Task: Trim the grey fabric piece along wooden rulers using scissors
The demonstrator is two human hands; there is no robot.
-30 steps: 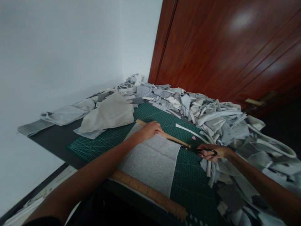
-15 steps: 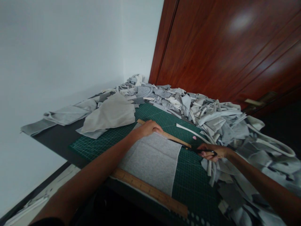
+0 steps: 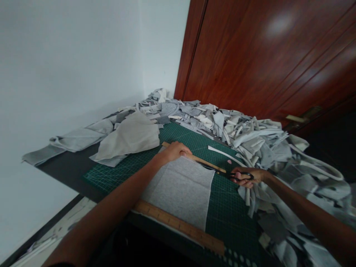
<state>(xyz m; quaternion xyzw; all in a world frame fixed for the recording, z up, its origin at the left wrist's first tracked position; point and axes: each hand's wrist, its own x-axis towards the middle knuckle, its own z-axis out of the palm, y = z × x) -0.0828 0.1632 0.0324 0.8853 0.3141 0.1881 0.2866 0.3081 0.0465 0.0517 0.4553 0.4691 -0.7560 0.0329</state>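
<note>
A grey piece of fabric (image 3: 180,189) lies flat on the green cutting mat (image 3: 230,207). Along its far edge runs a narrow wooden ruler (image 3: 210,163). My left hand (image 3: 178,150) is closed over this ruler with bent fingers, pressing it down at the fabric's edge; the fingertips are partly hidden. My right hand (image 3: 247,176) grips black-handled scissors (image 3: 229,174) by the loops. Their blades point left, at the fabric's far right edge beside the ruler. A wider wooden ruler (image 3: 180,226) lies across the fabric's near edge.
Larger pale cloth pieces (image 3: 130,135) lie at the left. A heap of grey and white scraps (image 3: 258,142) spreads along the back and right. A white strip (image 3: 222,152) and a small pink piece (image 3: 229,161) rest on the mat. Behind stands a wooden door (image 3: 250,55).
The scissors have moved slightly left along the ruler, their blades looking more closed. My left hand stays in place on the ruler. The view has shifted a little.
</note>
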